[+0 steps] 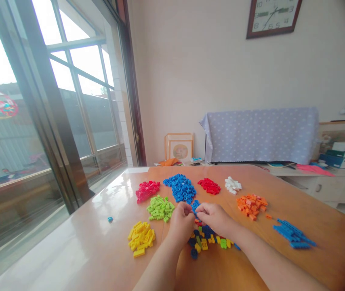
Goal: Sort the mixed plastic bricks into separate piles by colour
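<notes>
My left hand (183,219) is closed, its fingertips pressed together; what they hold, if anything, is hidden. Close beside it, my right hand (215,216) has thumb and finger pinched, and I cannot make out what is between them. Both are just above a mixed heap of toy bricks (204,243) in dark blue, yellow, green and red, partly covered by the hands. Some blue pieces (195,205) show between and behind the fingers. Left of my left hand are a lime green brick pile (160,208) and a yellow brick pile (141,237).
Around the wooden table (93,258) lie pink pieces (147,190), blue round pieces (182,188), red bricks (209,186), white bricks (232,185), orange bricks (252,205) and long blue pieces (293,233). One small blue piece (110,219) sits apart at left. A cloth-draped object (260,135) stands beyond.
</notes>
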{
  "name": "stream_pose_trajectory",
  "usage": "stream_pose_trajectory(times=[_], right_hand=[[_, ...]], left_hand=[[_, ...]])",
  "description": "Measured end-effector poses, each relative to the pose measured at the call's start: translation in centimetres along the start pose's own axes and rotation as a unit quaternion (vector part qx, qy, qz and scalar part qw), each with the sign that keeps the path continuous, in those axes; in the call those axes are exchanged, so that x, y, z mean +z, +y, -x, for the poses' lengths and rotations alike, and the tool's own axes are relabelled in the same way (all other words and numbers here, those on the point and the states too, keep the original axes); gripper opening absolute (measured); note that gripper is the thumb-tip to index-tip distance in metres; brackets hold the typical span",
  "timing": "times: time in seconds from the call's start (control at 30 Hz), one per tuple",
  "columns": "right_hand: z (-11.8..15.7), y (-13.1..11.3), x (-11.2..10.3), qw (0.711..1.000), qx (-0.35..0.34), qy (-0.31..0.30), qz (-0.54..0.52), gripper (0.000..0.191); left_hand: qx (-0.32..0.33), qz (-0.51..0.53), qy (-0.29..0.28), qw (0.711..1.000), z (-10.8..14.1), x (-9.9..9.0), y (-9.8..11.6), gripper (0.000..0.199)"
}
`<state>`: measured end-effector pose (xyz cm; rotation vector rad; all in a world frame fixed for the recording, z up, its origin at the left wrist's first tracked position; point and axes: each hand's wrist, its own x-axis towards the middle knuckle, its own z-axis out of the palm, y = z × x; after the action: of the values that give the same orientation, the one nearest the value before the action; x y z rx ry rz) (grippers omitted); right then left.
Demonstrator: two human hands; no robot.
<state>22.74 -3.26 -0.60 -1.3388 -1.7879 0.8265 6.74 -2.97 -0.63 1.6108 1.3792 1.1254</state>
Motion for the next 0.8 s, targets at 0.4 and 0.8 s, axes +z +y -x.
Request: stream_pose_trajectory(times=[0.4, 0.8], right_hand=[[-5.5, -1.5, -1.0, 0.985, 0.146, 0.022, -0.094, 0.009], [-14.7, -0.9, 2.2, 0.94, 0.205, 0.122, -0.246, 0.01]], left_hand=[[-0.042, -0.036, 0.046, 0.997, -0.5, 0.0, -0.8, 0.018], [-0.067, -0.03, 0.067, 0.995, -0.6, -0.2, -1.1, 0.015]])
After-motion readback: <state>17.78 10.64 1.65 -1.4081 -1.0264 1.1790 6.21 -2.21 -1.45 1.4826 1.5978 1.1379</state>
